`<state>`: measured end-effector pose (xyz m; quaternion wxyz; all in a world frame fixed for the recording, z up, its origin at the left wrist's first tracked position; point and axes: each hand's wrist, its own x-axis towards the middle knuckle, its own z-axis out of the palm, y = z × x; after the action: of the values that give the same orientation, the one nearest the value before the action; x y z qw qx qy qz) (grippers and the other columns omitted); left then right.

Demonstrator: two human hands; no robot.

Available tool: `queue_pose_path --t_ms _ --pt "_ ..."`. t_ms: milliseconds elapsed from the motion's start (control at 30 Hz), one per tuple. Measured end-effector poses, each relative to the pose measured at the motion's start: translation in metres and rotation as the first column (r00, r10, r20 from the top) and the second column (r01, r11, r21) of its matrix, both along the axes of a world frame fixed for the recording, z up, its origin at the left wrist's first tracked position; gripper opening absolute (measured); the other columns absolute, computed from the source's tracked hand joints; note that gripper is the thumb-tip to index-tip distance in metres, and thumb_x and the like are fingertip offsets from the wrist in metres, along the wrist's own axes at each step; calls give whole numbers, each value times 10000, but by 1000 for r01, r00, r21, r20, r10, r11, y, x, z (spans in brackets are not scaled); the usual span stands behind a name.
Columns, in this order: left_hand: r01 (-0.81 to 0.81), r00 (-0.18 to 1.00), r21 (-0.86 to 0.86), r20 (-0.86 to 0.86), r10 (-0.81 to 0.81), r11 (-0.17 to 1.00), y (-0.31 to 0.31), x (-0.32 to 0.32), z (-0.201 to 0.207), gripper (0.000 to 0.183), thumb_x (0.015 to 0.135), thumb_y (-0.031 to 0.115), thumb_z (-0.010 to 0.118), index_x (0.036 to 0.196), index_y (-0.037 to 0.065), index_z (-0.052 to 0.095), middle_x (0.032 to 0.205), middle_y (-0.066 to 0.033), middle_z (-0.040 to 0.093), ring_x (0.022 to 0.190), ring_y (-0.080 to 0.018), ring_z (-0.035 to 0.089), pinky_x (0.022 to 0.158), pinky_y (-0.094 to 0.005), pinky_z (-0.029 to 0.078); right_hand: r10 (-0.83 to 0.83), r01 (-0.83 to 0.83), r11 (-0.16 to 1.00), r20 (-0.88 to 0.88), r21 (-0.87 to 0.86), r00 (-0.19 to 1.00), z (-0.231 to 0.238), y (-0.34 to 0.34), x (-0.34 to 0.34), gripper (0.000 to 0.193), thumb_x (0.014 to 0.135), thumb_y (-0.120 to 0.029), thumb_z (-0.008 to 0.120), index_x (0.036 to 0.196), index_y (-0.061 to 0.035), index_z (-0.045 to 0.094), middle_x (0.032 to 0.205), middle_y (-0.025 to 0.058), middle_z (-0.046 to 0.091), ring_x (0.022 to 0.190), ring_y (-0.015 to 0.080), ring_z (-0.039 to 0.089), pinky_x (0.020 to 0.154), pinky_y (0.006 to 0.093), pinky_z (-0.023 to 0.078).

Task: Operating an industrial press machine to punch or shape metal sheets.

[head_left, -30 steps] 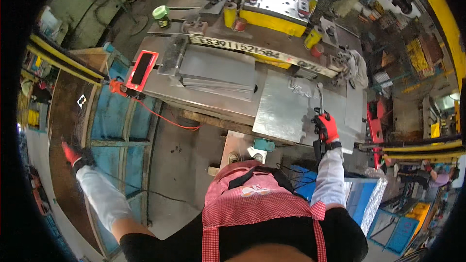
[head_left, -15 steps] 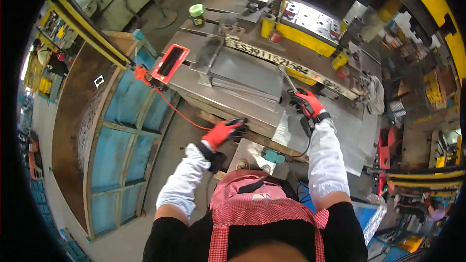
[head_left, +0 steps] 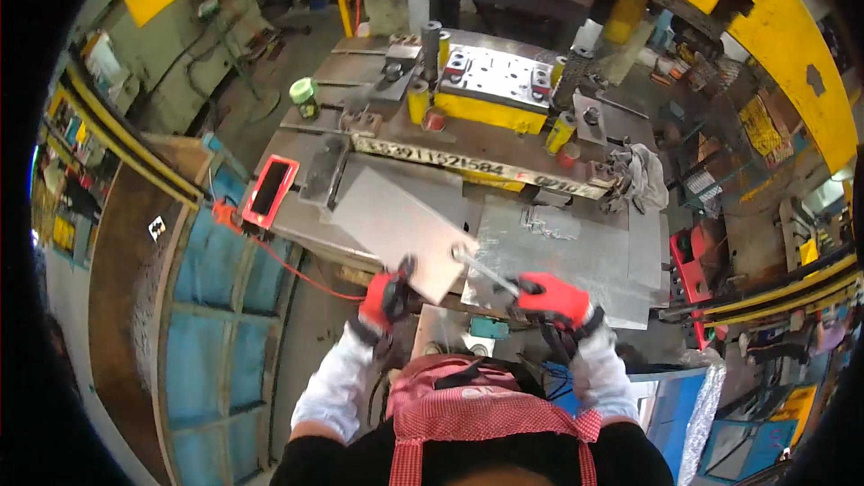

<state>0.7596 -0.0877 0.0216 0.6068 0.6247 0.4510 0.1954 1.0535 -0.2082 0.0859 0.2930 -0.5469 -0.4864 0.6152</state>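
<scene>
1. Since the earlier frame, a thin metal sheet (head_left: 391, 220) has swung out of line with the stack of sheets (head_left: 443, 194) and now slants toward the wearer; the left hand (head_left: 385, 299) has come up to its near edge, and the right hand (head_left: 553, 300) has brought the pick-up wand (head_left: 490, 273) down to it.

2. The left fingers appear to pinch the sheet's near-left edge, thumb on top; their undersides are hidden.

3. The right fingers are wrapped around the wand's handle. Its round head, ahead and left of them, seems to rest near the sheet's right corner; whether it holds by suction or magnet, I cannot tell.

4. The sheet spans from the left fingers away over the stack, its near end reaching past the counter (head_left: 304, 232) edge, between the two hands.

5. Beyond and left of the left fingers lies a red-framed phone (head_left: 271, 191); ahead of the right fingers lies a large metal plate (head_left: 576, 256), and farther off stands a yellow-based die block (head_left: 493, 90).

6. The step in hand looks like drawing the sheet off the stack. The next move calls for a firm left pinch and a level sheet before the wand lets go.
</scene>
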Motion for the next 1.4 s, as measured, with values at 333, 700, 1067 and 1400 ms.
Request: queue_pose_path --t_ms 333,700,1067,1400 --pt "321 858 778 2 -513 540 171 127 37 235 850 131 457 998 2 586 876 -157 610 794 -250 584 701 -340 457 -361 391 920 -337 24 869 39 -33 4 422 835 -142 559 1227 -23 457 873 16 547 719 75 469 624 221 403" --pt "230 772 -240 635 -27 943 224 188 29 323 873 222 508 1131 30 544 966 -39 599 857 -122 568 695 -284 488 -181 194 811 -79 552 980 4 62 59 210 877 -95 513 1060 -3 561 979 73 488 686 121 532 582 253 436" --pt "124 508 -279 842 181 952 158 198 15 362 924 219 397 1174 -40 432 1072 -194 561 912 -326 599 809 -438 515 -150 21 636 97 772 984 17 70 58 151 842 -142 550 927 -24 590 761 10 463 550 78 442 472 225 363" --pt "91 557 -423 772 306 902 158 201 22 383 904 261 435 1165 -19 439 1046 -195 572 874 -345 608 757 -446 529 -909 957 223 -314 188 274 -147 -50 62 233 836 -208 545 1040 -97 520 603 23 505 408 103 414 385 250 355"
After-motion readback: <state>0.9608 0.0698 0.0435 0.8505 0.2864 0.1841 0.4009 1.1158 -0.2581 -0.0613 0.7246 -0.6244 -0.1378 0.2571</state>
